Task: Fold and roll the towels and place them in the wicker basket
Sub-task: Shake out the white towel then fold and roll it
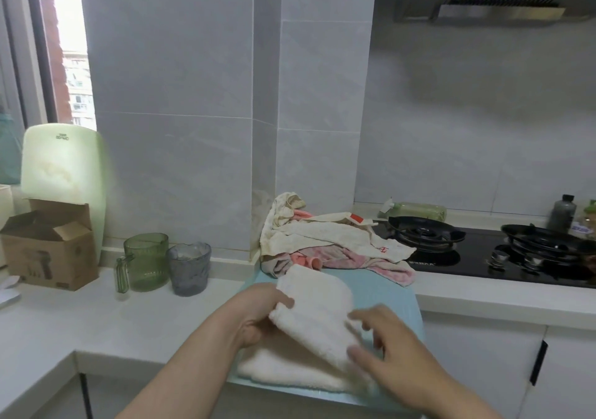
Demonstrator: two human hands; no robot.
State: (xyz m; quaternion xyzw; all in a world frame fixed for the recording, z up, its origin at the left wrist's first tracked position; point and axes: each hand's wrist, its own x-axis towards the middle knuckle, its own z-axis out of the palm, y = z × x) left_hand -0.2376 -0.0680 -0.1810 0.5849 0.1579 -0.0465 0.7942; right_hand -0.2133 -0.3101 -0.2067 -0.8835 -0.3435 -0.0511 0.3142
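A cream towel (pixel 314 315) lies partly folded on a light blue mat (pixel 383 292) at the counter's front edge. My left hand (pixel 258 313) pinches the towel's left edge, with the thumb on top of a raised fold. My right hand (pixel 383 347) hovers blurred over the towel's right side with its fingers spread, touching or almost touching the cloth. Behind the mat sits a heap of unfolded towels (pixel 335 241), cream and pink. No wicker basket is in view.
A green jug (pixel 145 262) and a grey cup (pixel 188 268) stand left of the mat, with a cardboard box (pixel 50 244) and a pale cutting board (pixel 63 163) further left. A black gas hob (pixel 490 250) lies to the right, with bottles behind it.
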